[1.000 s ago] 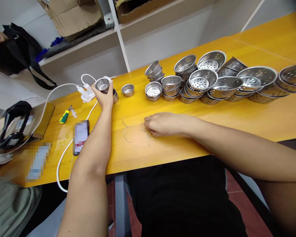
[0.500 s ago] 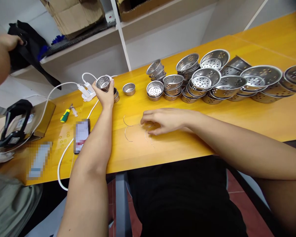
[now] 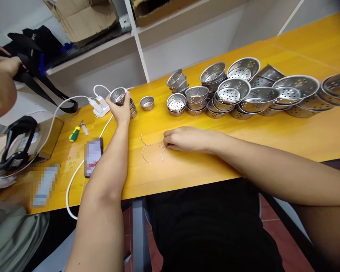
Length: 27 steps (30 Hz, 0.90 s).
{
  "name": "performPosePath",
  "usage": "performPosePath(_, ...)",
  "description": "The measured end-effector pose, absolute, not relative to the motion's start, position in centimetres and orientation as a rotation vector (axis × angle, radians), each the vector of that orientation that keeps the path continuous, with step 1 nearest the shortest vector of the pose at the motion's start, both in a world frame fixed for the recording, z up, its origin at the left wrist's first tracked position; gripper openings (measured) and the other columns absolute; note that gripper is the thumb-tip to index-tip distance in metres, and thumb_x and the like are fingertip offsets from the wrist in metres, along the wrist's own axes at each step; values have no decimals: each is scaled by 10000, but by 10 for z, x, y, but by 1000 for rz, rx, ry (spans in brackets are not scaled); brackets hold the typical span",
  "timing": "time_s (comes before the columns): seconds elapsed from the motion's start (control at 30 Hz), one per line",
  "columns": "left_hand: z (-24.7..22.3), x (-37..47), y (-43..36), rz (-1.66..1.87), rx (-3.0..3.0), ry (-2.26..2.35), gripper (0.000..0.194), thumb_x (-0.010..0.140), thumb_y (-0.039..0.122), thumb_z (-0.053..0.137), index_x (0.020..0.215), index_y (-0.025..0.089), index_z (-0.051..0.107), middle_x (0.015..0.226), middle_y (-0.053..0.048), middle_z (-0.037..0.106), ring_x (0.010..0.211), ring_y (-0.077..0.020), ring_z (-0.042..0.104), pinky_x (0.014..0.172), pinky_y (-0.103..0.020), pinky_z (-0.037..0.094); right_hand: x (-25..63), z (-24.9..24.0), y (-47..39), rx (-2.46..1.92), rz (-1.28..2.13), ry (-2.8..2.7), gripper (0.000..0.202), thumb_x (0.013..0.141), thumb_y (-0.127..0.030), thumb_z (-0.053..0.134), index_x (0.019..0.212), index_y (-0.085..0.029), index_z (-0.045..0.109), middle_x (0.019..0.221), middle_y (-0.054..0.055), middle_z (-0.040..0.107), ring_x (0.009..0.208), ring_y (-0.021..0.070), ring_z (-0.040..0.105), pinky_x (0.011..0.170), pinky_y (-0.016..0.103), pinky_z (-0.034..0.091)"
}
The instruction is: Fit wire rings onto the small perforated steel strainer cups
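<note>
My left hand (image 3: pixel 121 109) is wrapped round a small perforated metal cup (image 3: pixel 118 96), its open top facing up. Just behind it on the table stand more stacked small cups (image 3: pixel 133 108), partly covered by the hand. My right hand (image 3: pixel 177 139) rests low over the table with its fingers drawn together, pinching thin curved wires. Part of one curved wire (image 3: pixel 162 154) sticks out below the fingertips; how many are gripped is hidden. To the left of that hand, further curved wires (image 3: pixel 143 151) lie loose on the tabletop.
Stacks of perforated metal cups (image 3: pixel 234 90) line the back right. A single small cup (image 3: pixel 147 103) stands left of them. At left are a power strip (image 3: pixel 100 107), white cable, screwdriver (image 3: pixel 74 134), phone (image 3: pixel 93 156) and headset (image 3: pixel 15 143). Another person's hand (image 3: pixel 10 68) holds a black strap.
My right hand's fingers have closed from a spread pose onto the wires and drawn them together. My left hand stays on the cup. The other person's hands have shifted with the black bag.
</note>
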<state>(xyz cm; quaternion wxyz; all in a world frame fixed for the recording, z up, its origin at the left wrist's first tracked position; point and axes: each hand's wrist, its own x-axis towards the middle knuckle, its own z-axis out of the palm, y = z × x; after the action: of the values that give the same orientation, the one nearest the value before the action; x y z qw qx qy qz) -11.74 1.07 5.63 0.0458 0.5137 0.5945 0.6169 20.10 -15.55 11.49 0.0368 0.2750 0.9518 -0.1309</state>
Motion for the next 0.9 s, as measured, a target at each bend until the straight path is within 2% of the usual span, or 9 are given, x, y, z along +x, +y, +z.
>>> performPosePath(0.17,61,-121,13,1949,1564,1796,733,1050,416,891,1596,281,421,1673,-174,682,1624,-279,733,1474,-456,543,192,108,-161,863,-234,2930,267,1169,-136,608,1297,-113,842,1324,201,853,961,275,777,737,384,417)
performPosePath(0.27,74,-118,8,2040,1621,1802,772,1036,418,893,1635,309,418,1745,-160,620,1704,-293,664,1540,-474,479,190,103,-161,832,-196,2942,280,1172,-142,589,1327,-94,818,1329,220,844,978,289,778,758,387,437)
performPosePath(0.37,92,-102,-4,2023,1803,1748,910,980,469,972,1677,289,414,1814,-177,574,1821,-357,541,1596,-522,394,196,103,-155,852,-281,2975,254,1180,-155,573,1280,-112,802,1327,214,835,958,276,763,760,379,438)
performPosePath(0.43,104,-81,-17,1910,1944,1666,966,986,534,973,1722,303,393,1821,-156,566,1848,-392,515,1582,-576,413,206,104,-149,837,-440,3027,193,1164,-158,602,1221,-147,786,1303,180,833,944,251,748,768,358,445)
performPosePath(0.5,110,-55,-34,1770,2055,1600,931,996,582,954,1718,334,422,1785,-117,596,1831,-407,549,1552,-624,454,217,105,-142,751,-587,3082,115,1098,-143,691,1175,-186,765,1265,134,836,961,239,743,798,342,459)
performPosePath(0.6,105,-17,-60,1483,2151,1515,942,894,644,1035,1643,356,542,1751,-97,656,1778,-422,615,1515,-623,527,224,109,-139,725,-560,3062,63,1062,-186,770,1123,-200,773,1175,108,854,931,252,743,765,348,428)
performPosePath(0.73,80,7,-80,1217,2257,1278,924,809,676,1080,1536,323,631,1622,-104,764,1637,-410,737,1443,-584,606,210,118,-153,772,-297,2972,144,1135,-142,688,1152,-153,831,1187,139,894,968,282,787,796,389,435)
performPosePath(0.8,66,7,-78,1180,2296,1173,911,822,692,1055,1521,299,622,1560,-118,797,1552,-391,785,1402,-543,626,202,124,-159,778,-244,2930,226,1169,-133,635,1214,-111,855,1286,175,897,1060,310,811,823,409,445)
performPosePath(0.9,50,1,-67,1217,2305,1109,894,869,735,1001,1526,282,598,1535,-123,802,1475,-365,814,1335,-519,644,198,130,-160,843,-321,2839,278,1153,-135,625,1242,-97,886,1284,185,909,1015,308,805,787,415,433)
